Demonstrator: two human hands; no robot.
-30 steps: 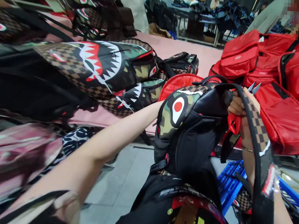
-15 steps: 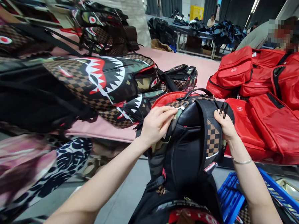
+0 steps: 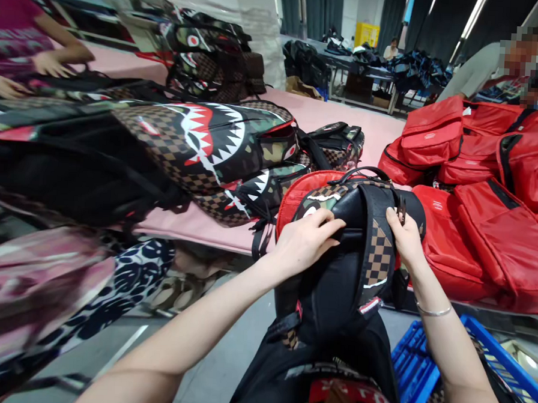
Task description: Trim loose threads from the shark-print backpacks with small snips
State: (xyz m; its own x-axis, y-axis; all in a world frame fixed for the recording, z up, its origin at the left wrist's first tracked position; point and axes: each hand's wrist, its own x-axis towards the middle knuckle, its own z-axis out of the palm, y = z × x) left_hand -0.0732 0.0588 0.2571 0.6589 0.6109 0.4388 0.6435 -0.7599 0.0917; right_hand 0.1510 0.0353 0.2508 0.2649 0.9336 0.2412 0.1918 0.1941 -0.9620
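A black backpack with camouflage and brown checker panels stands upright on my lap, its top against the pink table's edge. My left hand grips its upper left side, fingers curled over the black back panel. My right hand holds the top right by the checkered shoulder strap, with small snips poking up from the fingers. A silver bracelet sits on my right wrist.
Shark-mouth backpacks are piled on the pink table at left; red bags are stacked at right. A blue crate sits low right. Another person's hands work at far left; people stand in the background.
The backpack has been lowered and turned; my left hand came from behind it onto its back panel, and my right hand let go of the lifted strap loop and now rests on the top.
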